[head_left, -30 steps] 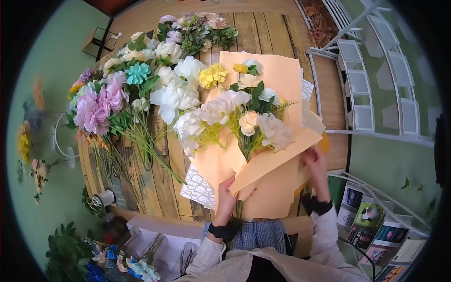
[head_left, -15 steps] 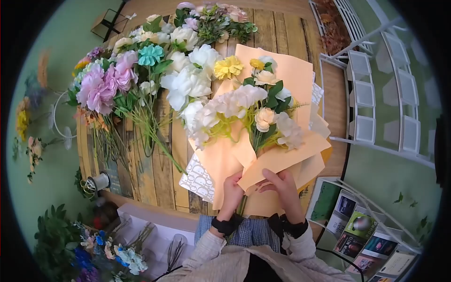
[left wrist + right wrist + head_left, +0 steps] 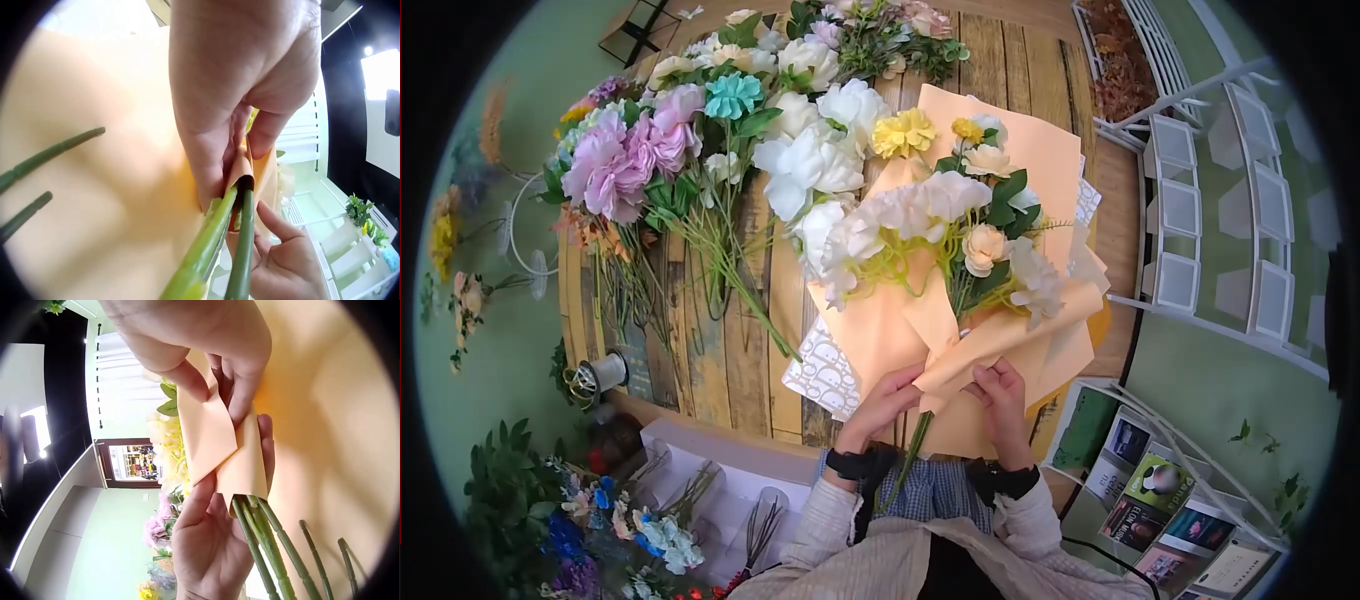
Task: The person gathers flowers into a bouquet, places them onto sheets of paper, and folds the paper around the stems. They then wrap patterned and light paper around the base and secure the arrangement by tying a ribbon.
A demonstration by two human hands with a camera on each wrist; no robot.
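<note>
A bouquet of pale flowers (image 3: pixel 945 200) lies on peach wrapping paper (image 3: pixel 1050 150), its green stems (image 3: pixel 915 450) coming out at the bottom. The left hand (image 3: pixel 890 402) grips the gathered paper around the stems; in the right wrist view that left hand (image 3: pixel 212 550) has its thumb in front and fingertips behind the wrap. The right hand (image 3: pixel 1002 405) pinches the folded paper flap (image 3: pixel 1010 345) just right of it. From the left wrist view, stems (image 3: pixel 240 250) leave the paper tube between the hands. The right hand (image 3: pixel 219 350) presses thumb and fingers on the flap in its own view.
Loose white, pink and teal flowers (image 3: pixel 730 95) cover the table's left and back. White patterned paper (image 3: pixel 822 372) shows under the peach sheets. A wire spool (image 3: pixel 605 372) stands at the front left edge, a magazine rack (image 3: pixel 1155 480) at the right.
The right hand has come in from the paper's right edge to beside the left hand. The flap has folded over toward the stems, and the head view has shifted slightly.
</note>
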